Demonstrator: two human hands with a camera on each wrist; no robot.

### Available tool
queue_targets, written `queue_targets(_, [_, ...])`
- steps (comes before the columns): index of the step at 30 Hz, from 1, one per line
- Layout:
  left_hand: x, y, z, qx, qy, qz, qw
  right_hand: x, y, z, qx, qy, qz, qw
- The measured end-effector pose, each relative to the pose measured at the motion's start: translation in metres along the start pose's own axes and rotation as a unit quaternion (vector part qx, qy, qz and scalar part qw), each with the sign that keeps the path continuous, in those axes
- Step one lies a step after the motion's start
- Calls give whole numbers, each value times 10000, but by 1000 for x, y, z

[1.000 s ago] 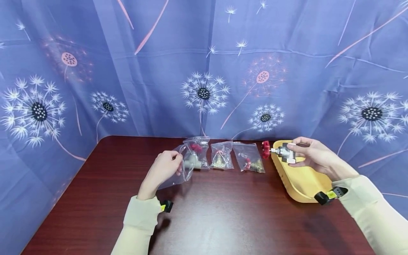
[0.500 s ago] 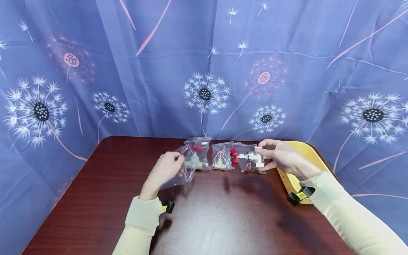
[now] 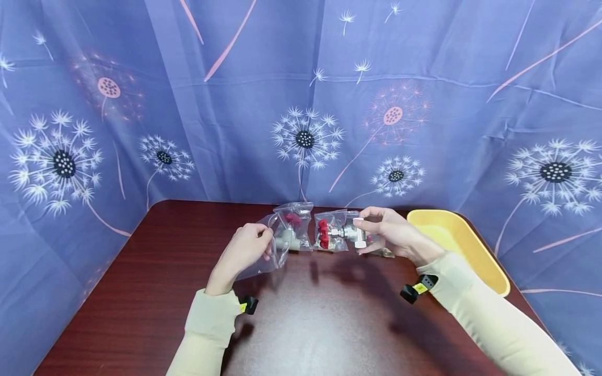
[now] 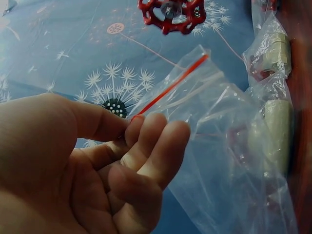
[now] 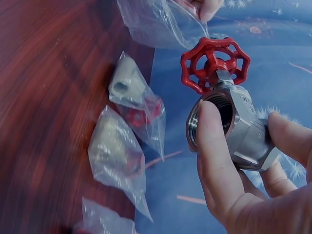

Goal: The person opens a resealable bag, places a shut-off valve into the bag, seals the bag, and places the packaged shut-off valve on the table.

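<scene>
My left hand (image 3: 245, 249) pinches the rim of a clear zip bag (image 4: 195, 97) between thumb and finger. The bag hangs with its mouth partly apart and nothing visible inside. My right hand (image 3: 395, 236) holds a silver metal gate valve (image 5: 241, 129) by its threaded body, lifted above the table. Its red handwheel (image 3: 323, 233) points left toward the zip bag, with a gap between them. Behind the zip bag lies a bagged pale valve (image 3: 292, 241). A bagged brass-coloured valve (image 5: 109, 146) is partly covered by the held valve in the head view.
A third bagged valve (image 3: 384, 253) lies mostly hidden behind my right hand. To the right stands a yellow tray (image 3: 489, 256). A blue curtain (image 3: 226, 130) rises along the back edge of the dark wooden table (image 3: 141, 292).
My right hand has carried the valve left from over the yellow tray, past the bagged valves, toward the zip bag. The left hand has hardly moved and still pinches the bag.
</scene>
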State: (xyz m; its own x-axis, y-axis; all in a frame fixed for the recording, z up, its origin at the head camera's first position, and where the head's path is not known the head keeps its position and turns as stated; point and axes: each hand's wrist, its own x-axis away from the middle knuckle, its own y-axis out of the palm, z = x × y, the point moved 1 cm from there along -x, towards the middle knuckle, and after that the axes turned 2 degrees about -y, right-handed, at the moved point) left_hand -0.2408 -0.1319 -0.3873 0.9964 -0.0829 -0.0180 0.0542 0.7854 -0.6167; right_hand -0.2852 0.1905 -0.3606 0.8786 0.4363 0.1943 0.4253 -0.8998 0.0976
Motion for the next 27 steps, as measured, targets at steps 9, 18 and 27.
queue_targets(9, [1,1,2,-4,49,-36,10000,-14,20,1,5,25,34,10000])
queue_targets(18, [2,3,4,-85,172,-181,9997,-29,41,5,58,43,-107,9999])
queue_targets(27, [3,6,6,-261,131,-77,9995,-37,57,7,179,-28,-1,9998])
